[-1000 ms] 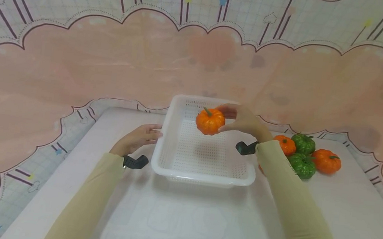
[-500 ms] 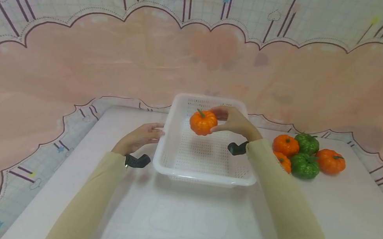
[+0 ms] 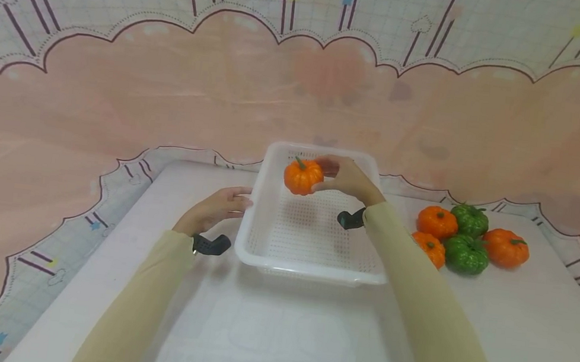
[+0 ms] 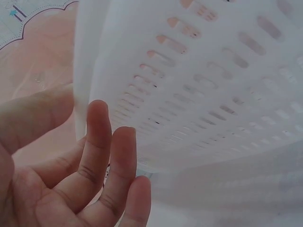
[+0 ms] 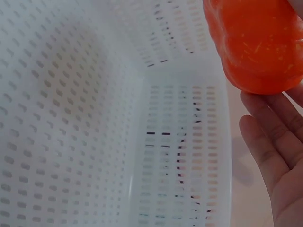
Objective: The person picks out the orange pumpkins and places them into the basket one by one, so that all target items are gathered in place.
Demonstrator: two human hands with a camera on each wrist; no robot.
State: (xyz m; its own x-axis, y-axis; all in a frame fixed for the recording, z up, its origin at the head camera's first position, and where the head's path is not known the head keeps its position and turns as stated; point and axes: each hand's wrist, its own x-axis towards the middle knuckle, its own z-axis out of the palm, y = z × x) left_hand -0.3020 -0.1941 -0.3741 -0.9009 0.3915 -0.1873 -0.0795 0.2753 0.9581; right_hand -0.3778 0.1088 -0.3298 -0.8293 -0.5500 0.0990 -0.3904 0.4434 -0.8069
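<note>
In the head view my right hand [image 3: 346,178] grips a small orange pumpkin [image 3: 301,177] with a green stem. It holds the pumpkin above the far left part of a white perforated plastic basket [image 3: 307,268], whose bottom shows beneath. The right wrist view has the pumpkin [image 5: 260,47] at the top right, fingers [image 5: 279,123] against its underside. My left hand [image 3: 214,211] is at the basket's left side, fingertips right at the rim. Close up in the left wrist view, its loosely extended fingers [image 4: 94,137] lie along the outside of the basket's slotted wall [image 4: 199,80].
Right of the basket, three orange pumpkins [image 3: 437,223] and two green pumpkins [image 3: 466,255] sit clustered on the white table [image 3: 272,334]. My right sleeve [image 3: 417,291] passes close by them. A patterned cloth [image 3: 225,90] hangs behind the table.
My right hand has carried the pumpkin leftward and slightly farther back over the basket. The left hand stays at the basket's side. The head view has shifted a little.
</note>
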